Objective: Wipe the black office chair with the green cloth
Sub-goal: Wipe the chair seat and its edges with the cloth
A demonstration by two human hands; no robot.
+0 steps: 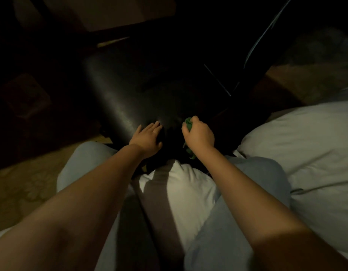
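The black office chair [118, 90] fills the dim middle of the head view, its glossy leather surface catching a faint sheen. My left hand [148, 136] lies flat on the chair's near edge, fingers spread and holding nothing. To its right, my right hand [198, 134] is closed around the bunched green cloth [188, 123], which pokes out above my fingers and hangs in a small tail below my wrist. The cloth is pressed against the chair's dark surface. Most of the chair is lost in shadow.
My knees in light trousers [85, 159] are close against the chair. White bedding and a pillow [298, 137] lie at the right. A dark slanted chair arm or frame [263, 36] rises at the upper right. Patterned floor [22, 184] shows at the left.
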